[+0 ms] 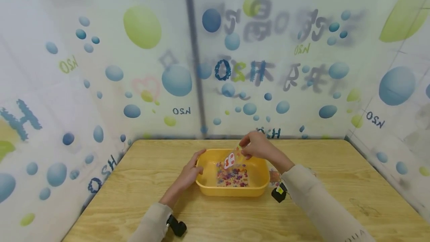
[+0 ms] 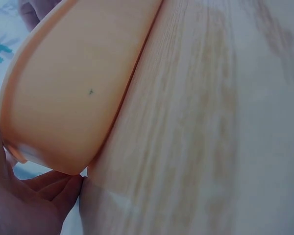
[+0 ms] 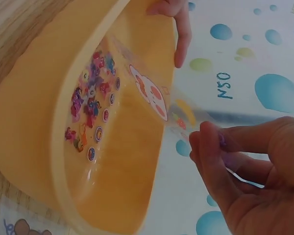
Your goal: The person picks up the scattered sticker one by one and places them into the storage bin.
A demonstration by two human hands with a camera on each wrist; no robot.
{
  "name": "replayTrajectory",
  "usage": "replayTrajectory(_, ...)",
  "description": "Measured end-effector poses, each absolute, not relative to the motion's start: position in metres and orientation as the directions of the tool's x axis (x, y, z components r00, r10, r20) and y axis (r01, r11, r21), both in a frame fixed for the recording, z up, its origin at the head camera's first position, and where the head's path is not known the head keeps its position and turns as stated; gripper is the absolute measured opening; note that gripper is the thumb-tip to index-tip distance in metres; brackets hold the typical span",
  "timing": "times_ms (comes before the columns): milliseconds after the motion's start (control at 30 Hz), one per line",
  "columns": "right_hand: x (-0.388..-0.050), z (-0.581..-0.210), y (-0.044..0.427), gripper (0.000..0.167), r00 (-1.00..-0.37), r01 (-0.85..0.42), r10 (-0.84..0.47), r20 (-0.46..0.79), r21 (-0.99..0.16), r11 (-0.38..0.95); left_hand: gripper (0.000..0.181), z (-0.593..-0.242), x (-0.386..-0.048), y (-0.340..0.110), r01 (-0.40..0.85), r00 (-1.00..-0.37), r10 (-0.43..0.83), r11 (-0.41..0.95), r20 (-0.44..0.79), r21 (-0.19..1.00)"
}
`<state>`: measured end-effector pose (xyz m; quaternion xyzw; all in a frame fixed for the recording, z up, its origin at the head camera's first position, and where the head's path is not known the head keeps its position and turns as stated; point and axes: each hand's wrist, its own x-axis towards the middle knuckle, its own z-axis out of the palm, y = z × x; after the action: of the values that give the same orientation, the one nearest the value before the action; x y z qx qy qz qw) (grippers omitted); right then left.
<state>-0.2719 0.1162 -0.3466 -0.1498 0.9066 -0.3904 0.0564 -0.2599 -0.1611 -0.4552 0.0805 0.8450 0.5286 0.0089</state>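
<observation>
A yellow basin (image 1: pixel 231 191) stands on the table. The left hand (image 1: pixel 189 171) grips its left rim, thumb over the edge and fingers along the outer wall, also visible in the left wrist view (image 2: pixel 34 200). Above the basin's right part, the right hand (image 1: pixel 258 145) pinches the corner of a clear sticker sheet (image 1: pixel 230 160) with red and white figures; in the right wrist view the sheet (image 3: pixel 149 91) hangs slanting into the basin from the fingertips (image 3: pixel 206 134). On the basin floor lies a sheet of small colourful stickers (image 3: pixel 90 98).
Another clear sheet with a brown figure (image 1: pixel 275 177) lies on the wooden table (image 1: pixel 134 193) right of the basin, partly under the right forearm. A patterned curtain (image 1: pixel 161 122) hangs behind the table's far edge.
</observation>
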Motion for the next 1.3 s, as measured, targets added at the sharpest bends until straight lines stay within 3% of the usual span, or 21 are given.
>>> replayTrajectory(200, -0.272, -0.341, 0.11, 0.027, -0.946, -0.216, -0.324, -0.026, -0.696, 0.684, 0.076, -0.453, -0.26, -0.16, 0.125, -0.988, 0.139, 0.417, 0.073, 0.9)
replayTrajectory(500, -0.278, -0.338, 0.103, 0.026, -0.904, -0.236, -0.379, -0.196, -0.509, 0.828, 0.074, -0.454, -0.255, -0.16, 0.131, -0.988, 0.133, 0.422, 0.082, 0.897)
replayTrajectory(900, -0.283, -0.332, 0.099, 0.004, -0.919, -0.102, -0.242, -0.311, -0.406, 0.908, 0.074, -0.458, -0.255, -0.159, 0.122, -0.988, 0.138, 0.421, 0.07, 0.899)
replayTrajectory(1300, -0.294, -0.347, 0.098, 0.02, -0.901, 0.006, -0.166, -0.401, -0.393, 0.92, 0.075, -0.458, -0.259, -0.16, 0.131, -0.987, 0.146, 0.433, 0.074, 0.892)
